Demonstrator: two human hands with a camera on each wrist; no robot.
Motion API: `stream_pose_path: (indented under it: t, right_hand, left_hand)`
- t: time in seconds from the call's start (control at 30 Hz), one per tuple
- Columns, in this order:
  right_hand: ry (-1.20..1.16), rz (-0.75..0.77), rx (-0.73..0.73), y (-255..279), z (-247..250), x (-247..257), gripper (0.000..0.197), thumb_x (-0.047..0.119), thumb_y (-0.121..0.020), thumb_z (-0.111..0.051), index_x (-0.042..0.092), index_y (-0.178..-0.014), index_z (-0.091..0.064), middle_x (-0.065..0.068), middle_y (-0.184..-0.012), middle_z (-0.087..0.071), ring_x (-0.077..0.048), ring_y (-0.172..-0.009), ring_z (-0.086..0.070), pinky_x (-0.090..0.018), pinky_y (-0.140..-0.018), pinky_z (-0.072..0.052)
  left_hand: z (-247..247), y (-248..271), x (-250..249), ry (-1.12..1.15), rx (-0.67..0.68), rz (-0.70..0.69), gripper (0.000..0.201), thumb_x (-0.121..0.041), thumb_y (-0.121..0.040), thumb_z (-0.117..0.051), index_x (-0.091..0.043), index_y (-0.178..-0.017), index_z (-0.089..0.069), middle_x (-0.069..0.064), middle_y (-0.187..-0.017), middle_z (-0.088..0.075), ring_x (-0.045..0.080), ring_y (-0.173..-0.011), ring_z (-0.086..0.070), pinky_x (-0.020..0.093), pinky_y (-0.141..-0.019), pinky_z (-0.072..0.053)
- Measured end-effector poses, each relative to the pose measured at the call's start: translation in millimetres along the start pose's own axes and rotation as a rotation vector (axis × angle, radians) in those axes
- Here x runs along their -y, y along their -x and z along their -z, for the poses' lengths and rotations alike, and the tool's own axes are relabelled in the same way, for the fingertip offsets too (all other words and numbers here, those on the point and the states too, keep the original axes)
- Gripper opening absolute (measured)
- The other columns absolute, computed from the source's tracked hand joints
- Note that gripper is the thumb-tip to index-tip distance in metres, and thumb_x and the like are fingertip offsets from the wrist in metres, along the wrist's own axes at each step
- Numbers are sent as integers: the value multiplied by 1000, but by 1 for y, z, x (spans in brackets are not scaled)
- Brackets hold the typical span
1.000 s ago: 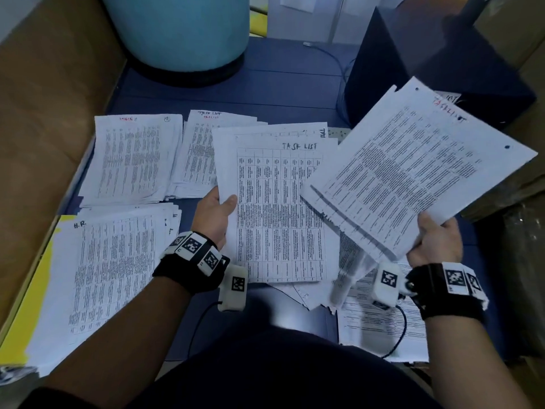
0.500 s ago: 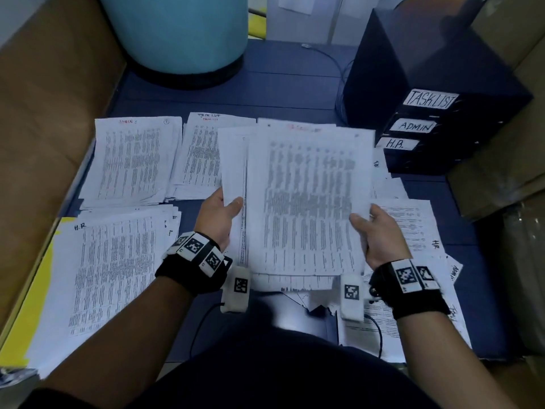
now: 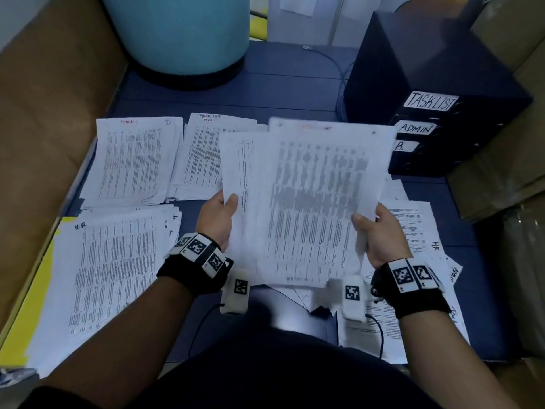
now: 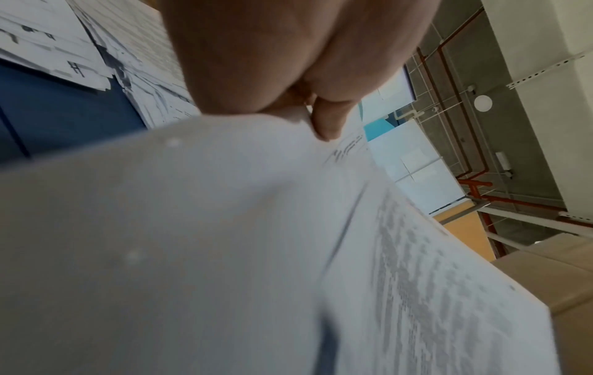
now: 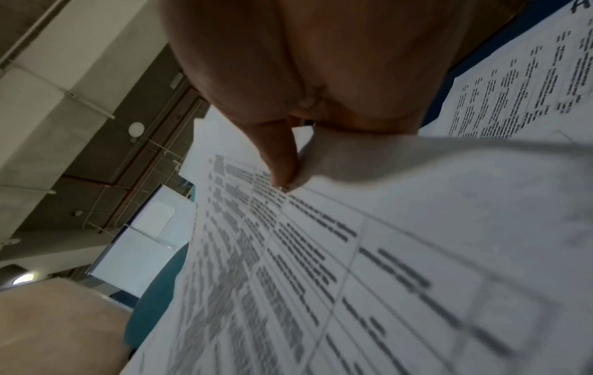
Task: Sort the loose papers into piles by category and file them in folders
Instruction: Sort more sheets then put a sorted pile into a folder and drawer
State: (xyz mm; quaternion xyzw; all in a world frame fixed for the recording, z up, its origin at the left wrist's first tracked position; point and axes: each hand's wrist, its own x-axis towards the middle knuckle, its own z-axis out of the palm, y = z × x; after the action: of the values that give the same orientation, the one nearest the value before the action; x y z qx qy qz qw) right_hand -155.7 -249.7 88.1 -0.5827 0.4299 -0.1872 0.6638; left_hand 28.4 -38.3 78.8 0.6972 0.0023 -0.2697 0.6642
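**Papers held over a blue tabletop**

Loose white printed papers sit in both hands above the middle of the dark blue tabletop. The left hand pinches the left edge of the lower sheets, thumb on top; the right hand pinches the right edge of the top sheet, its print blurred. Each grip is narrow, closed on paper.

At 10 o'clock lies a flat white pile headed "ADMIN", and just beside it, toward 11, a pile with a task-list heading. At 8 o'clock a pile marked "H.R." rests on a yellow folder. More sheets spread at 4 o'clock under the right wrist.

At 2 o'clock stands a dark blue drawer box labelled "TASKLIST" and "ADMIN". A pale blue round drum stands at 12. Brown cardboard flanks the left side. The wrist views show a grey ceiling with orange pipes.
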Motion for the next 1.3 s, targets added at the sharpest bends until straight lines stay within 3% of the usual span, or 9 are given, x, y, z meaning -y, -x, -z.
stream_pose_path:
  t: [0.13,0.3,0.47,0.7,0.93,0.97,1.0,1.1,1.3]
  right_hand:
    - [-134,45,-212,-6,21,6,24,3,-95,-54,25,-101,-62,1,-93,-72,-21,-86,-69,-41,-80,-55]
    - [-320,35,-362,1,48,18,20,5,-99,-52,11,-118,-53,3,-93,-60,3,-66,-64,-10,-49,-48]
    - [-404,-14,-336,-3,62,9,50,14,-100,-50,5,-147,-34,5,-98,-56,-10,-85,-61,-21,-62,-54]
    - [-311,-9,-232,-6,55,6,44,6,-98,-48,2,-142,-40,1,-98,-58,-19,-92,-60,-42,-99,-47]
    - [-219,-26,28,0,22,8,25,-3,-97,-45,9,-107,-64,-5,-101,-74,-20,-93,-71,-34,-77,-57]
    - [-220,-46,35,1,19,6,25,-4,-97,-45,8,-108,-63,-6,-102,-74,-21,-94,-70,-35,-77,-56]
    - [-228,-72,40,1,16,4,26,-4,-97,-45,8,-110,-63,-8,-105,-73,-23,-97,-69,-36,-78,-55]
    - [-258,-145,39,0,6,-9,29,-4,-97,-44,8,-117,-61,-12,-114,-69,-28,-103,-66,-47,-86,-53]
    - [-455,-213,99,7,-1,-26,24,-4,-99,-39,10,-108,-57,-6,-94,-74,-22,-90,-72,-46,-74,-60]
  left_hand:
    - [4,-4,1,-7,-22,-10,23,-13,-100,-47,-11,-118,-61,4,-110,-67,18,-97,-62,36,-98,-46]
    - [7,-6,2,8,-22,-1,20,-14,-99,-48,-22,-107,-64,6,-114,-68,26,-110,-62,49,-102,-45]
    - [7,-6,2,-13,-11,-6,20,-15,-99,-49,-21,-109,-64,7,-114,-69,28,-109,-63,51,-101,-46]
    - [8,-7,4,-19,-16,-3,25,-15,-99,-49,-13,-119,-63,7,-115,-68,25,-109,-63,50,-102,-45]
    - [0,6,-7,-137,56,3,27,-16,-100,-46,-9,-122,-60,24,-115,-64,48,-115,-43,37,-82,-51]
    - [-2,11,-11,-157,71,-9,28,-15,-101,-45,-7,-124,-58,28,-115,-61,44,-117,-37,42,-89,-48]
    - [-3,13,-13,-157,114,-35,29,-15,-101,-45,-7,-125,-58,27,-113,-61,10,-100,-43,47,-98,-42]
    - [-7,19,-16,-219,182,-63,32,-22,-100,-46,-13,-130,-54,9,-127,-62,34,-114,-56,47,-104,-37]
    - [-16,26,-26,-193,357,-76,29,-18,-100,-46,-17,-126,-58,-1,-107,-69,20,-102,-63,47,-100,-44]
